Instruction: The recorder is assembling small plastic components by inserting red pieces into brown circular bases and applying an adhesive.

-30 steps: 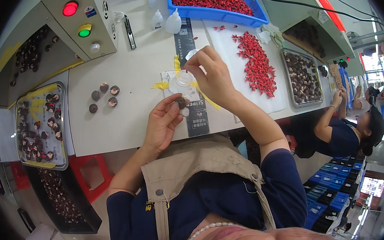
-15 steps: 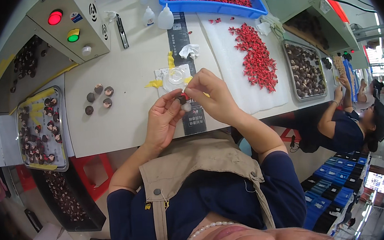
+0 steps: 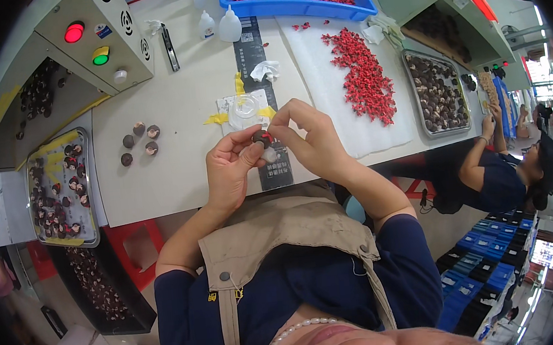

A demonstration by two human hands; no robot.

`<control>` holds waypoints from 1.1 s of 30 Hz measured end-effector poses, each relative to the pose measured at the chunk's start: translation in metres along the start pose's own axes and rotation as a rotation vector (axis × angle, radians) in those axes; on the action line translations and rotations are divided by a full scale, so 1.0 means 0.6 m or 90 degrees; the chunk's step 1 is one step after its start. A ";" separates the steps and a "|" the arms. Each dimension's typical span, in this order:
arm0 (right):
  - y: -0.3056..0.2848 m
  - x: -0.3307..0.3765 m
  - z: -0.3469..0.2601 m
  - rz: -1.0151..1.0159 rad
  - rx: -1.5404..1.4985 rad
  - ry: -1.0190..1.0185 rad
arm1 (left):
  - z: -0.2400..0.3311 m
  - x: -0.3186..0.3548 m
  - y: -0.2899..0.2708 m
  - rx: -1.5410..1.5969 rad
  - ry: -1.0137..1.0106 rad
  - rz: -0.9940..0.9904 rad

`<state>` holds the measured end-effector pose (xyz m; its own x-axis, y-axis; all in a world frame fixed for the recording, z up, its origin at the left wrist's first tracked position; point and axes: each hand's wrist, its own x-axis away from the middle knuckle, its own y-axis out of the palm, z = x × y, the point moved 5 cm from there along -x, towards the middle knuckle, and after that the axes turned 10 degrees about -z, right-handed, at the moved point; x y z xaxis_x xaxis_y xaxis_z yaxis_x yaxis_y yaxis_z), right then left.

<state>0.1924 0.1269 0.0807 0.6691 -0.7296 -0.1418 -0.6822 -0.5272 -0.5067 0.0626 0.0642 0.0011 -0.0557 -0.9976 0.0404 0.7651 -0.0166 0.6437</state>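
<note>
A pale counter point(image 3: 184, 174) in a workroom, seen from above through a fisheye lens. At the near edge, the left hand point(image 3: 231, 166) grips a dark round ball point(image 3: 260, 139) between thumb and fingers; a small red piece point(image 3: 266, 134) shows on its right side. The thumb and forefinger of the right hand point(image 3: 276, 133) are drawn close together at this same side, though the parts are too small to tell whether they pinch the red piece.

Just beyond the hands lies a clear round dish point(image 3: 243, 110), bordered by yellow tape, with a crumpled white tissue point(image 3: 265, 71) beside it. To the left, five loose balls point(image 3: 151, 148) form a cluster, with a metal tray point(image 3: 66, 244) of similar balls farther out. To the right, red pieces point(image 3: 364, 83) are heaped on a white sheet point(image 3: 322, 89); a blue bin point(image 3: 301, 5) of more stands at the back.
</note>
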 end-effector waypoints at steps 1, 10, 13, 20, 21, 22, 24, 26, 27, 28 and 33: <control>0.001 0.002 0.002 0.002 0.001 0.000 | 0.003 0.000 0.004 -0.019 0.013 -0.007; 0.011 0.034 0.022 0.037 -0.063 -0.078 | 0.012 0.000 0.032 -0.174 0.047 -0.063; 0.012 0.052 0.038 0.052 -0.088 -0.046 | -0.005 0.002 0.037 -0.190 0.022 -0.068; -0.030 0.082 0.063 0.056 -0.033 -0.102 | -0.002 0.009 0.030 -0.211 -0.043 -0.091; -0.052 0.083 0.089 0.125 0.048 -0.062 | 0.008 0.016 0.019 -0.213 -0.037 -0.081; -0.075 0.084 0.118 0.192 0.127 -0.023 | 0.030 0.024 -0.005 -0.280 0.028 -0.003; -0.130 0.086 0.155 0.297 0.297 0.025 | 0.074 0.040 -0.062 -0.356 0.106 0.103; -0.166 0.090 0.182 0.280 0.403 0.072 | 0.132 0.063 -0.129 -0.567 0.211 0.238; -0.175 0.093 0.189 0.272 0.437 0.101 | 0.165 0.081 -0.151 -0.583 0.221 0.279; -0.179 0.098 0.193 0.256 0.513 0.142 | 0.195 0.093 -0.176 -0.690 0.187 0.372; -0.156 0.084 0.199 0.208 0.566 0.172 | 0.327 0.174 -0.314 -1.020 0.157 0.647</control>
<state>0.3250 0.1918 0.0193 0.3217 -0.9142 -0.2465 -0.2777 0.1578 -0.9476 -0.2133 -0.0240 0.0338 0.6976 -0.6537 -0.2933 0.2432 0.6011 -0.7613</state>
